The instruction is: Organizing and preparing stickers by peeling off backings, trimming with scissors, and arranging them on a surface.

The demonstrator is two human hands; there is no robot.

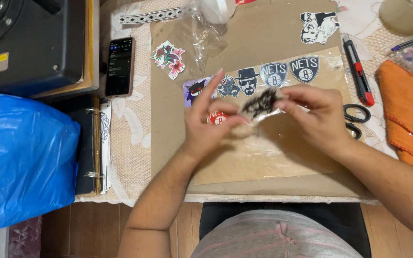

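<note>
Both my left hand (210, 125) and right hand (317, 114) pinch the black-and-white sticker (261, 102) above the brown paper sheet (283, 162).

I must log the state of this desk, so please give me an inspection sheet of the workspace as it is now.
Surface: brown cardboard sheet lying on a pale lace tablecloth.
Job's things: small dark sticker in clear film, pinched between both hands; a row of cut-out stickers behind it.
Clutter: red utility knife, black scissors, orange cloth, phone, flower sticker, clear plastic bag.
Hands: left hand and right hand each grip one end of the sticker.
Cables: nothing seen.
Surroundings: black machine at the upper left, blue plastic bag, ring binder, wooden floor.
</note>
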